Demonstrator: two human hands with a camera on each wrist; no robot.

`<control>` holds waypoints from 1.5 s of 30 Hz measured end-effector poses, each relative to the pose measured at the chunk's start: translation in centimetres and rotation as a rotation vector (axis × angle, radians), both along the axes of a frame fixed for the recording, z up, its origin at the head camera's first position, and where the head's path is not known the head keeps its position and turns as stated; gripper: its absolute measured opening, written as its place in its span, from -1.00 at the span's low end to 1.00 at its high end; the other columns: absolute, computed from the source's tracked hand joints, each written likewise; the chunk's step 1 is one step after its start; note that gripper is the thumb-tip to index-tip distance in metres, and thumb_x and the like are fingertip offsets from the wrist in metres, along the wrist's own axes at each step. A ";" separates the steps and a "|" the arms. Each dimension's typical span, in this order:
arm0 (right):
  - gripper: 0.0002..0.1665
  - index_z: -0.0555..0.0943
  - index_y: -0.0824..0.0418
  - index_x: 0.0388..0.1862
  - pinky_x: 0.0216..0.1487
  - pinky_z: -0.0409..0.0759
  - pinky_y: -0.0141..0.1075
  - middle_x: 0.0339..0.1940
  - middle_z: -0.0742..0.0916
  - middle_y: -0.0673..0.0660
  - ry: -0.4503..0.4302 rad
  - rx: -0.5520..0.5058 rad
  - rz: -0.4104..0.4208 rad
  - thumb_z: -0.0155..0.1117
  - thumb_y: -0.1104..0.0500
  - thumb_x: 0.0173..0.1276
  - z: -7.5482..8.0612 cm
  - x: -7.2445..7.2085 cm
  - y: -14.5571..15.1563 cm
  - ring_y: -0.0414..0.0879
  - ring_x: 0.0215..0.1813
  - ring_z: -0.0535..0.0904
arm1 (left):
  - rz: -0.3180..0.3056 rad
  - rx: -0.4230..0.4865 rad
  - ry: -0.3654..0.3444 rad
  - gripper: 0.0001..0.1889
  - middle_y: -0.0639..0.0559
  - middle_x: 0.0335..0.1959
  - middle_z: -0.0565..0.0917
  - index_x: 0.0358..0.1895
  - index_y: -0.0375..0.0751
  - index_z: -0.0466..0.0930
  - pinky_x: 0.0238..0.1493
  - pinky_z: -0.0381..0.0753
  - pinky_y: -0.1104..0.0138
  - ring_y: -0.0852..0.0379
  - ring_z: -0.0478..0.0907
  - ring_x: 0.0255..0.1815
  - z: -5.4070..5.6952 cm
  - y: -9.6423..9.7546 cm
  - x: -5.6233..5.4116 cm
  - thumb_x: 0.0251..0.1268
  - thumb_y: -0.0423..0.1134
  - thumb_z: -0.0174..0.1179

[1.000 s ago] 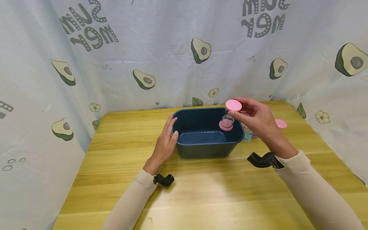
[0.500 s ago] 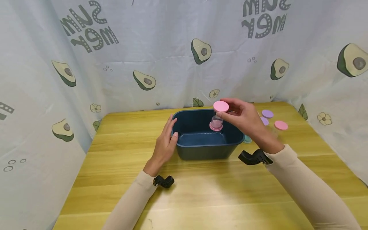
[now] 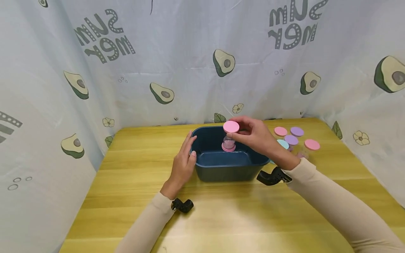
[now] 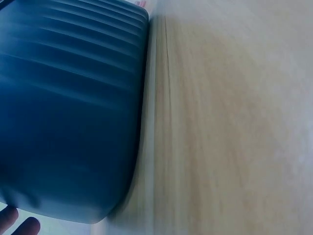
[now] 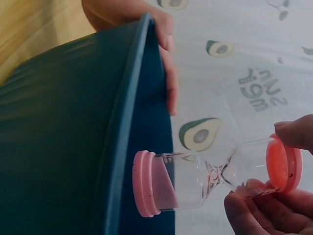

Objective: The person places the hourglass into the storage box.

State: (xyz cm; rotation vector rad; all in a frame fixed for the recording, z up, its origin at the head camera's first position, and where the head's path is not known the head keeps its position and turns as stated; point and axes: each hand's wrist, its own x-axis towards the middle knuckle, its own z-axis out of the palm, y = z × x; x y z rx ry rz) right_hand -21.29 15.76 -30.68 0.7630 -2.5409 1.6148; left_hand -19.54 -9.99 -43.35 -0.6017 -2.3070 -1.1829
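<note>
A pink-capped sand timer (image 3: 231, 127) hangs upright over the dark blue plastic bin (image 3: 232, 174), its lower end below the level of the rim. My right hand (image 3: 257, 137) pinches its top cap between thumb and fingers. The right wrist view shows pink sand in the bottom bulb of the sand timer (image 5: 188, 181), beside the bin's rim (image 5: 124, 107). My left hand (image 3: 181, 167) rests against the bin's left end, fingers fairly straight along the outside and thumb near the front corner. Only two fingertips (image 4: 28, 226) of it appear in the left wrist view.
Right of the bin, several more sand timers stand on the wooden table (image 3: 133, 175): one coral (image 3: 280, 131), two purple (image 3: 297, 131), one teal (image 3: 283, 143) and one pink (image 3: 312, 144). The right forearm crosses in front of them. A printed curtain (image 3: 190, 63) hangs behind the table.
My right hand has carried the pink sand timer leftward, from the bin's right end toward its middle. My left hand stays at the bin's left end. More of the standing timers now show.
</note>
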 end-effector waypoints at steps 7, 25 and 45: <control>-0.43 0.51 0.33 0.16 -0.04 0.61 -0.41 0.02 0.66 0.22 -0.016 0.015 0.020 0.44 0.23 0.17 -0.7 0.1 -1.1 0.00 -0.04 0.66 | 0.000 -0.009 -0.010 -0.44 -0.02 0.54 0.09 0.47 -0.06 0.17 0.22 0.46 0.08 -0.01 0.37 0.35 -0.1 0.0 0.2 0.41 -0.12 -0.25; -0.45 0.53 0.28 0.08 -0.01 0.63 -0.25 -0.05 0.68 0.16 -0.035 0.042 0.083 0.49 0.22 0.10 -2.8 0.2 -3.8 -0.03 -0.02 0.66 | -0.020 -0.001 -0.018 -0.43 -0.03 0.54 0.09 0.48 -0.06 0.17 0.32 0.32 0.06 0.05 0.14 0.48 -0.2 0.0 0.1 0.40 -0.18 -0.22; -0.45 0.59 0.28 0.09 -0.05 0.64 -0.28 -0.05 0.69 0.14 0.006 0.090 0.153 0.50 0.18 0.10 -4.7 -0.7 -4.2 -0.04 -0.03 0.67 | -0.017 0.014 -0.004 -0.44 -0.04 0.54 0.09 0.47 -0.11 0.17 0.33 0.30 0.04 0.05 0.12 0.49 -0.4 0.3 0.2 0.40 -0.25 -0.21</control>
